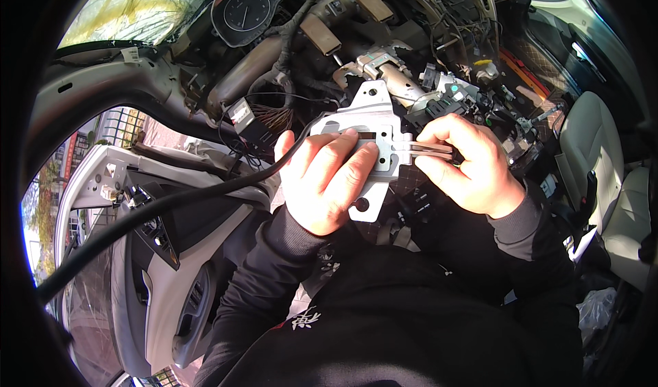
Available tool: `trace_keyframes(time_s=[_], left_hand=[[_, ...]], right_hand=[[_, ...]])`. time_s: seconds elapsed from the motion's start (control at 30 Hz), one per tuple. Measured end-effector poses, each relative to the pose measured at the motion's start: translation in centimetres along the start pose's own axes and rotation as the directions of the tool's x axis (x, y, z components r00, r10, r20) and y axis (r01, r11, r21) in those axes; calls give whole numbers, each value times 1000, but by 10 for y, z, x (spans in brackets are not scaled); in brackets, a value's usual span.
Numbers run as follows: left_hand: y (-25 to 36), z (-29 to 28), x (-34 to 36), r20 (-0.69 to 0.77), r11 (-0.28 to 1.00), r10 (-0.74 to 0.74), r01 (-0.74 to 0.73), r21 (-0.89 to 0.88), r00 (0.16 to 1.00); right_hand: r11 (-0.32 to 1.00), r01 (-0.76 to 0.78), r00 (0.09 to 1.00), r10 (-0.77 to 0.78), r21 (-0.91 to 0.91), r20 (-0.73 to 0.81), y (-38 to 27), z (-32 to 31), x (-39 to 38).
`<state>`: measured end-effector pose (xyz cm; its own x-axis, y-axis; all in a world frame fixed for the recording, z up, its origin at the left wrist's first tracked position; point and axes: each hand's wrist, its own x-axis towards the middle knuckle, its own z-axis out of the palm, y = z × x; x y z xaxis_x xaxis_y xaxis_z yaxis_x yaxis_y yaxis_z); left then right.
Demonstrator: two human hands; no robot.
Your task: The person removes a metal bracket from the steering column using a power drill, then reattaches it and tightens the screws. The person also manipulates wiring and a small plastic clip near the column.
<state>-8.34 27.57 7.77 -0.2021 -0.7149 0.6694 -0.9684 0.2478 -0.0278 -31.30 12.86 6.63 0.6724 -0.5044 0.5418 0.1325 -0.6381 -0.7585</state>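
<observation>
Hands meet over the stripped dashboard: our left hand (327, 181) clamps its fingers around a silver metal bracket (373, 137), held just below the steering column (391, 72), while our right hand (469, 164) pinches a flat connector (428, 151) against the bracket's right edge.

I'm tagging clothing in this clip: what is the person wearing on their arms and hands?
Both hands, the left hand and the right hand, are bare, with no gloves. Both arms wear long black sleeves; the right one ends in a dark grey ribbed cuff. Small white markings show on the black fabric.
</observation>
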Motion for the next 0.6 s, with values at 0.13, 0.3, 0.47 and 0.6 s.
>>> trace_keyframes(time_s=[0.13,0.3,0.47,0.6], left_hand=[[2,1,-1,13,999,-22,23,-25,1000],[2,-2,-5,35,1000,5,-5,-1,999],[1,0,-5,25,1000,11,-11,-4,1000],[-2,5,-3,35,991,-22,26,-128,999]], right_hand=[[1000,7,1000,-7,-14,-2,2,-1,0],[998,43,999,-43,-53,7,1,-3,1],[998,34,999,-33,-44,30,0,-1,2],[980,170,985,-165,-101,54,4,2,3]])
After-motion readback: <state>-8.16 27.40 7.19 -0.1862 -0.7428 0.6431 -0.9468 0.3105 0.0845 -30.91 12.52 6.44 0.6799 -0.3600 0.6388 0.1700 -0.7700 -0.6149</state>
